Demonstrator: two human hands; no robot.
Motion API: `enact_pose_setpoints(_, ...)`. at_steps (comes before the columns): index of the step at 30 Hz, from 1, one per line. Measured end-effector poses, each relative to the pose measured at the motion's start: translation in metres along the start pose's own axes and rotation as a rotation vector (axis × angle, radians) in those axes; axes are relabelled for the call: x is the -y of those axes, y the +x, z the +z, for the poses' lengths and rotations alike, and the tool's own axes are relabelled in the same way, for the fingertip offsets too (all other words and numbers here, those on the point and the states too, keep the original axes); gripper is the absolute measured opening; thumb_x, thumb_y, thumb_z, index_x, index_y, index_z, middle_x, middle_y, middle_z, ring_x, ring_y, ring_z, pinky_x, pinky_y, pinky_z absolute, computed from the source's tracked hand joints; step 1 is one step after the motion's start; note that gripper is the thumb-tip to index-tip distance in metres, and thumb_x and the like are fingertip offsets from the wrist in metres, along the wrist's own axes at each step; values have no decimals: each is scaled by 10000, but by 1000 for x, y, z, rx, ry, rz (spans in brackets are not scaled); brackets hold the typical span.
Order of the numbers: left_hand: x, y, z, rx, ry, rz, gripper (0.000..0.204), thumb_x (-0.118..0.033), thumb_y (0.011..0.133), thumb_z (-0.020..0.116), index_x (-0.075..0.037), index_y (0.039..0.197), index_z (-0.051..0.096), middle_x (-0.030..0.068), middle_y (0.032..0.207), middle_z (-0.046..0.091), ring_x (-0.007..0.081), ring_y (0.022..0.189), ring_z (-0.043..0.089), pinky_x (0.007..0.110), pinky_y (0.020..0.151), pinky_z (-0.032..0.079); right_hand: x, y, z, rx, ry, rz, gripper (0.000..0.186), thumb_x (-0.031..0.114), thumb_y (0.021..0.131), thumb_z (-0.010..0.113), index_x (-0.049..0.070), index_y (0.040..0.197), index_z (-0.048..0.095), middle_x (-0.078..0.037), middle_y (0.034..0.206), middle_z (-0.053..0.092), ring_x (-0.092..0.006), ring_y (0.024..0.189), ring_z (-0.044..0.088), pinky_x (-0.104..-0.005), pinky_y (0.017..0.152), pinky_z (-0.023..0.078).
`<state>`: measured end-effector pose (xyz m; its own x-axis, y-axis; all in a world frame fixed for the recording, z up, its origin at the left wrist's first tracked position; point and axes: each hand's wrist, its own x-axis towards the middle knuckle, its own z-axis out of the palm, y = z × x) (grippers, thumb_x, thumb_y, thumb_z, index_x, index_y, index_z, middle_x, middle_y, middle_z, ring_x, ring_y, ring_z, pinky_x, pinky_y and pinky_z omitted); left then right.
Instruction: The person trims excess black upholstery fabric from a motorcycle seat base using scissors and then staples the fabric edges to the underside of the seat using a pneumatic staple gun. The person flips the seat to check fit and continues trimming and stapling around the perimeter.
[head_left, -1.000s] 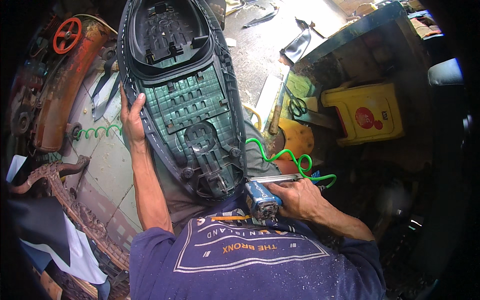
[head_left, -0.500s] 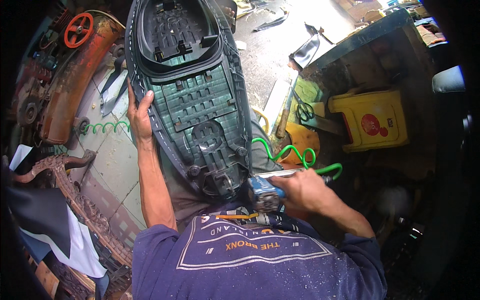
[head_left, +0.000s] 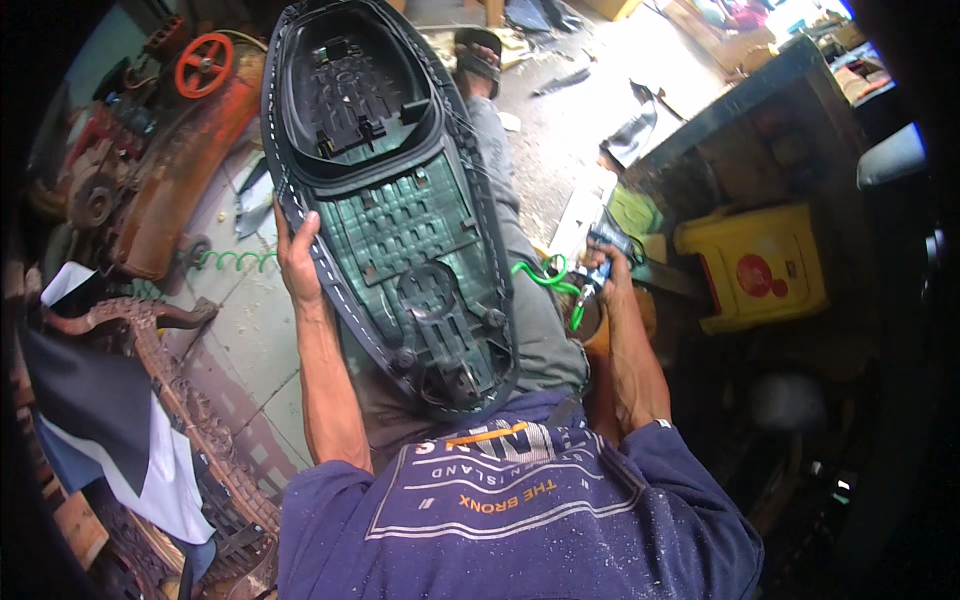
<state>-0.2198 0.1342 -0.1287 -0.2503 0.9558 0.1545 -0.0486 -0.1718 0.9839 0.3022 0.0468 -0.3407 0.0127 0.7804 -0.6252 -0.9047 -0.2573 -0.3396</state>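
Note:
A motorcycle seat (head_left: 458, 215) lies underside up across my lap, its dark plastic base showing and black cover material folded over the rim. Pale staples or stitches run along that rim. My left hand (head_left: 300, 262) grips the seat's left edge, thumb on top and the other fingers partly hidden. Off to the right of the seat, my right hand (head_left: 617, 272) is closed around a blue air staple gun (head_left: 601, 272), which is partly covered by the fingers. A green coiled air hose (head_left: 541, 277) runs to the gun.
A yellow plastic container (head_left: 760, 265) stands at the right beside a dark wooden frame (head_left: 735, 98). To the left are a rusty air tank (head_left: 190, 180) with a red wheel (head_left: 204, 65), and a carved wooden piece (head_left: 180, 375) with black and white sheets (head_left: 100, 400) near it. Scraps litter the far floor.
My right hand has carried the staple gun from the seat's near end outward to the right. My left hand still holds the seat's left edge. The whole view has shifted slightly.

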Motion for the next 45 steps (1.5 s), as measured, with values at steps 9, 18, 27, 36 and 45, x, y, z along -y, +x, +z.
enact_pose_setpoints(9, -49, 6, 1, -8, -630, -151, 541, -113, 1025, 601, 4, 1537, 472, 158, 1409, 654, 303, 1243, 673, 429, 1089, 541, -3, 19, 9, -436, -1761, 287, 619, 506, 840, 807, -68, 1071, 791, -226, 1108, 780, -333, 1019, 761, -438, 903, 593)
enact_pose_setpoints(18, -65, -9, 62, 58, -722, 12, 588, -381, 1079, 598, -23, 1535, 497, 163, 1491, 612, 342, 1329, 619, 479, 1151, 495, -31, -184, 318, 791, -1014, -628, 1290, 365, 733, 908, -5, 1700, 138, -231, 1707, 292, -302, 1598, 247, -395, 1291, 200)
enact_pose_setpoints(27, -50, 60, 53, 649, -1288, -128, 744, -573, 1088, 497, -59, 1617, 397, 153, 1645, 452, 320, 1531, 410, 519, 1275, 328, -15, -271, 315, 803, -1771, -1190, 867, 181, 801, 849, 66, 1568, 462, -307, 1641, 377, -471, 1519, 398, -550, 1232, 348)
enact_pose_setpoints(36, 6, 19, 36, 567, -1292, -214, 717, -556, 1101, 422, -57, 1614, 381, 155, 1639, 446, 310, 1540, 394, 516, 1289, 311, -51, -231, 212, 316, -1772, -843, 673, 628, 1098, 374, 144, 1495, 621, -193, 1598, 514, -382, 1522, 432, -548, 1268, 272)
enact_pose_setpoints(45, 13, 9, 34, 559, -1203, -264, 694, -540, 1114, 347, -54, 1610, 364, 156, 1634, 440, 299, 1549, 377, 514, 1303, 295, -8, -192, 155, -317, -1218, -335, 768, 630, 1095, 430, -69, 1205, 729, -173, 1116, 743, -242, 995, 665, -401, 896, 512)
